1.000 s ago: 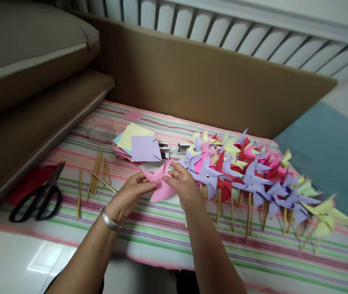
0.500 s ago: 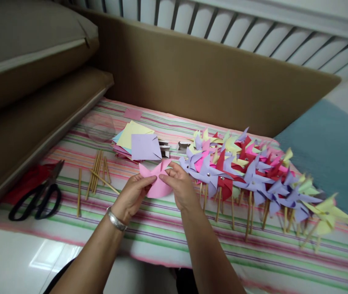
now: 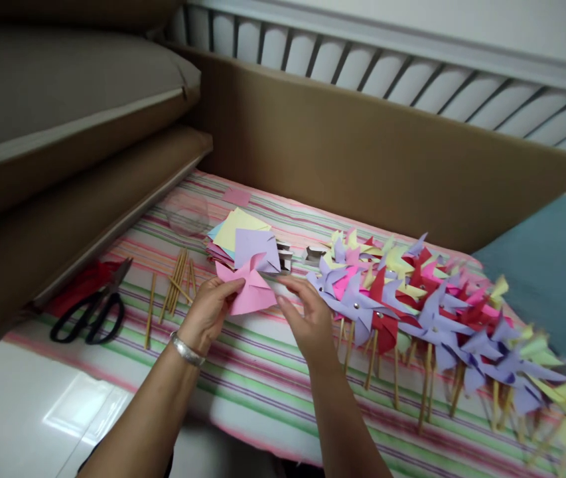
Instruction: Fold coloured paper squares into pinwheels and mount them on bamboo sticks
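Observation:
My left hand pinches a pink paper pinwheel with its thumb over the front and its other fingers behind. The paper's blades are folded in toward the middle, and no stick shows on it. Just right of the pinwheel is my right hand, thumb and forefinger apart, the thumb close to the paper's edge. Whether that thumb touches the paper I cannot tell. Beyond the pinwheel lies a stack of coloured paper squares, a cut lilac square on top.
Finished pinwheels on sticks crowd the right side. At left lie black-handled scissors, a red bag-like thing and several wooden sticks. A striped cloth lies beneath. A brown board stands behind, cushions at left.
My right hand has let go of the pink paper and moved slightly right, its fingers now apart. My left hand keeps hold of the pinwheel, now more folded. The view has shifted left.

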The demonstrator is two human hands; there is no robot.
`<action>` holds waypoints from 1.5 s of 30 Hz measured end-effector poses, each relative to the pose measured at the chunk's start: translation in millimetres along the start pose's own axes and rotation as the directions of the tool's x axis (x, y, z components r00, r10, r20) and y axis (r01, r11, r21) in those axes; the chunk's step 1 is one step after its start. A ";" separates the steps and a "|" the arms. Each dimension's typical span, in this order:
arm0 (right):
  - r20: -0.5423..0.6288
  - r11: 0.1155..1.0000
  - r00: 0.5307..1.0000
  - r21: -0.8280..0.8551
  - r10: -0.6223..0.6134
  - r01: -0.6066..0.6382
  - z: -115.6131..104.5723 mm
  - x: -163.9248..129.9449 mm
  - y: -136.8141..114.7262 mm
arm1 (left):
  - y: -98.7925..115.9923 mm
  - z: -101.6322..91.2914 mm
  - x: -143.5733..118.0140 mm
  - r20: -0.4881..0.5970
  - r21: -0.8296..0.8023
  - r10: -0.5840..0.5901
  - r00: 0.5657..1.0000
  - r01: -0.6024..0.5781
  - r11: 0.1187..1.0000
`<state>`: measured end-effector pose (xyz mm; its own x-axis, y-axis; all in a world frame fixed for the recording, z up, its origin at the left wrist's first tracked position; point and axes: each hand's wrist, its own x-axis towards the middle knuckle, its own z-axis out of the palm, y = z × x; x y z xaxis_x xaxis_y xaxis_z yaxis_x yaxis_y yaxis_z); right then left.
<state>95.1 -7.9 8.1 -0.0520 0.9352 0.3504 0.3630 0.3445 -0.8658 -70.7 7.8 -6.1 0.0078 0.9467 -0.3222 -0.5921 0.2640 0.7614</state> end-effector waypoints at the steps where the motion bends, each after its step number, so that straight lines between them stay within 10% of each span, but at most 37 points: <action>1: 0.054 0.990 0.993 -0.083 -0.109 0.113 0.4 -1.2 -2.0 | 3.8 -1.8 -0.2 -0.007 -0.004 0.006 1.000 -0.006 1.000; 5: 0.216 0.907 0.944 -0.288 -0.251 0.307 8.9 -5.0 -4.1 | 13.0 -5.2 -2.4 -0.024 -0.033 0.018 1.000 -0.019 0.999; 19: 0.147 0.899 0.944 -0.293 -0.295 0.326 9.2 -2.3 11.1 | 6.8 -6.0 1.5 -0.064 0.091 -0.010 0.998 0.016 0.996; 45: 0.008 0.970 0.998 -0.234 0.063 -0.059 15.1 -1.1 6.3 | -14.9 3.9 -1.9 0.045 0.219 -0.074 0.996 0.062 0.974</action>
<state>83.4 -5.6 -3.1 -0.0364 0.9556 0.2923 0.5729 0.2596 -0.7774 -58.8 2.8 -14.6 0.0875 0.9319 -0.3519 -0.3996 0.3564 0.8446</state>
